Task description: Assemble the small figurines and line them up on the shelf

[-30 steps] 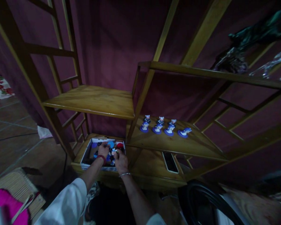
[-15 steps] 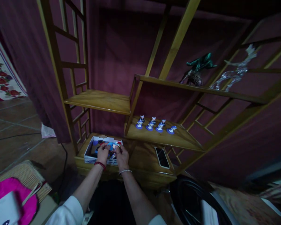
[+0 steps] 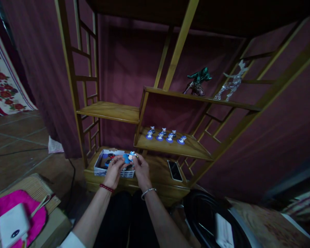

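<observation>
A blue disc (image 3: pixel 126 158) is pinched between the thumb and fingers of the left hand (image 3: pixel 113 172), and a small figurine (image 3: pixel 132 156) with a white-and-blue hat is gripped in the fingertips of the right hand (image 3: pixel 142 169). The two hands are held close together, clamped on these pieces, above the right part of an open box (image 3: pixel 100 171). Whether disc and figurine are joined cannot be told. A red beaded bracelet (image 3: pixel 106 187) is worn on the left wrist, a silver bangle (image 3: pixel 148 193) on the right.

The box is set at the left end of the lowest shelf (image 3: pixel 156 173); dark, red and blue pieces can be made out inside, partly covered by the hands. At the right end of the same shelf a phone (image 3: pixel 175 170) is laid, its dark screen turned up.

On the middle shelf (image 3: pixel 191 151), farther off and to the right, two rows are arranged: three dark-based figurines (image 3: pixel 164 131) on the far side and four purple-based figurines (image 3: pixel 159 136) on the near side. On the upper right shelf (image 3: pixel 167 93) a green statuette (image 3: pixel 200 78) is placed, with a clear deer ornament (image 3: pixel 232 85) to its right.
</observation>
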The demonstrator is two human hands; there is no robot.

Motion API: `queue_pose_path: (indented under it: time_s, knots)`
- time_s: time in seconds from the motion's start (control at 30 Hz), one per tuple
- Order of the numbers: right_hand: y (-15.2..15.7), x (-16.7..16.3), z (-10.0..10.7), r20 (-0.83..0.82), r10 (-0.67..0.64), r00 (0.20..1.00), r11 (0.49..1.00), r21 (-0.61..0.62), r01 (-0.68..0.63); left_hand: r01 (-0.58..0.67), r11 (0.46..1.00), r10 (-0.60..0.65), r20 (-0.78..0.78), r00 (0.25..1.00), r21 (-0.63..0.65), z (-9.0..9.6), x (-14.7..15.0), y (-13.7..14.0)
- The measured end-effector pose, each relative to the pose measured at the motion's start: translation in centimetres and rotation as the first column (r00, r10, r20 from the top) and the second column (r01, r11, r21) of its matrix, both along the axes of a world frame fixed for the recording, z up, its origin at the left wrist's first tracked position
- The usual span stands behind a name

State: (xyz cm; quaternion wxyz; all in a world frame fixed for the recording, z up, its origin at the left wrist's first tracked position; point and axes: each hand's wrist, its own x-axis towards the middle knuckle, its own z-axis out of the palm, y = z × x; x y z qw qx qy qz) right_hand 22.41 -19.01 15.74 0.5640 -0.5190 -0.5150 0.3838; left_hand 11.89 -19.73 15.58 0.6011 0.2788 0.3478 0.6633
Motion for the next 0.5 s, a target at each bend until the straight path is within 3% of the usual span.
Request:
queue_pose_path:
  time_s: [0.17,0.5]
  knots:
    - [-1.4,1.1,1.3,0.017,0.032,0.999,0.999,0.028,-0.032,0.043,0.997,-0.047,0.059,0.997,0.063,0.7,0.3,-1.7]
    - [-2.4,2.1,3.0,0.139,0.107,0.985,0.987,0.102,-0.122,0.093,0.995,-0.096,0.101,0.990,0.037,1.5,0.5,-2.9]
